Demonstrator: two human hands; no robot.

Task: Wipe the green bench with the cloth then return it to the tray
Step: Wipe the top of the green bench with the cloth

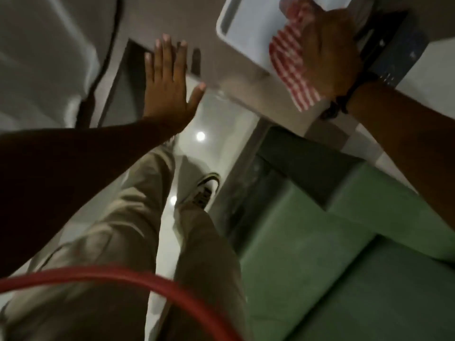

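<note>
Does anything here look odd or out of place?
Slightly: the striped cloth under the right hand hangs over the white tray's near edge rather than lying fully inside. The left hand is open and empty.

Red-white striped cloth draped over white tray edge; green bench below-right.

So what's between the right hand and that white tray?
In the head view, the red-and-white striped cloth lies between them: the right hand rests on top of it, over the tray. The picture is blurred.
</note>
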